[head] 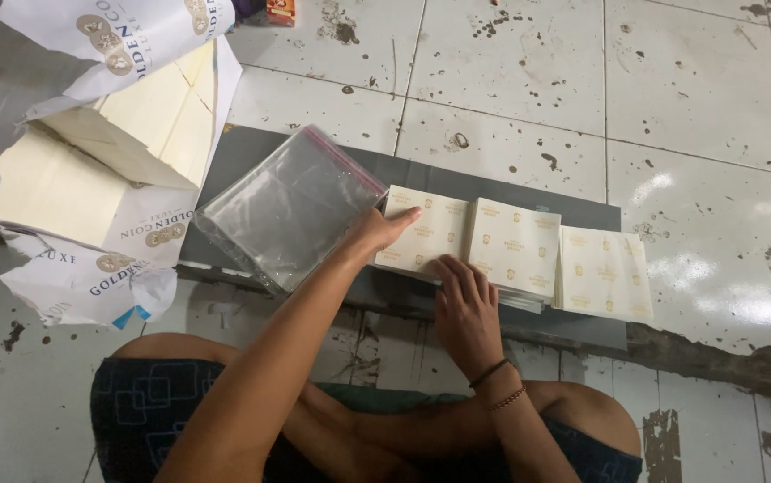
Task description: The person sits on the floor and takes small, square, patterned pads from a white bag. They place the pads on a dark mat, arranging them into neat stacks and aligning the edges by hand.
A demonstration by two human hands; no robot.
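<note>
On a dark board point(582, 210) laid over the tiled floor point(698, 89), the left hand point(378, 229) reaches forward, arm stretched, fingers together and flat on the left stack of cream sheets point(430, 234). Beside it, the right hand point(466, 313) lies palm down, fingers slightly spread, pressing the near edge of the middle stack point(515, 246). A third stack point(604, 273) sits just right, near the board's edge. Clear plastic bags point(291, 206) overhang the board's near left edge. Torn paper wrapping point(90, 179) crowds the left; bare tile lies open to the right.

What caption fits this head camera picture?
Seated on tiled floor, left hand and right hand rest on cream paper stacks beside clear plastic bags.
</note>
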